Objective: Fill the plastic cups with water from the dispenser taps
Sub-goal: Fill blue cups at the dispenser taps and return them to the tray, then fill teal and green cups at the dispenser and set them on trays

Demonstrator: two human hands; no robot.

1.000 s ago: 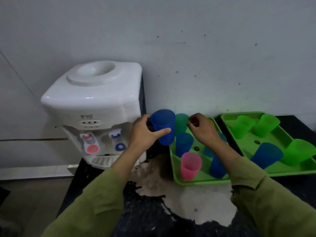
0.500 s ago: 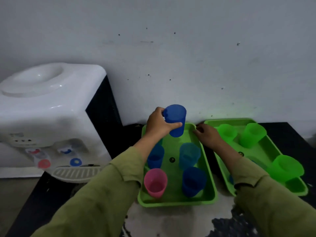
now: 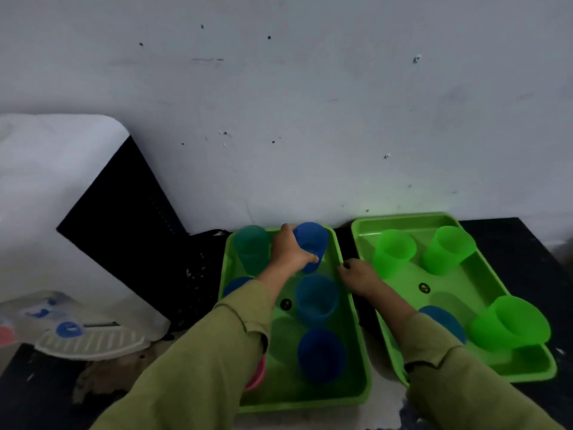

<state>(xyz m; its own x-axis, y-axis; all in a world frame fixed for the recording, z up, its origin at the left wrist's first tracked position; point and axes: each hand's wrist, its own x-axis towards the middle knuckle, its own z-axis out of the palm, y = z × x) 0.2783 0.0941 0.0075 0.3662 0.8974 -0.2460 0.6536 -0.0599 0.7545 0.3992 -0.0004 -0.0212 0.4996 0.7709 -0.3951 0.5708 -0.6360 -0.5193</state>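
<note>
My left hand [image 3: 290, 252] grips a blue cup [image 3: 313, 240] at the far right corner of the left green tray [image 3: 297, 405], low over its floor; whether the cup touches down I cannot tell. In the same tray stand a teal cup [image 3: 251, 246], a blue-teal cup [image 3: 316, 299], a dark blue cup [image 3: 321, 355], and a pink cup [image 3: 257, 377] half hidden by my sleeve. My right hand [image 3: 359, 276] holds that tray's right rim with curled fingers. The white dispenser [image 3: 46, 197] is at the left, its blue tap [image 3: 66, 328] above the drip tray [image 3: 90, 342].
A second green tray [image 3: 403, 218] on the right holds three green cups [image 3: 393, 252] and one blue cup [image 3: 443, 321]. Both trays sit on a dark counter against a grey wall. The counter surface in front of the dispenser is worn and pale.
My left hand carried the blue cup from beside the dispenser to the right and lowered it into the left tray's far corner. The view swung right; my right hand stayed on the rim.
</note>
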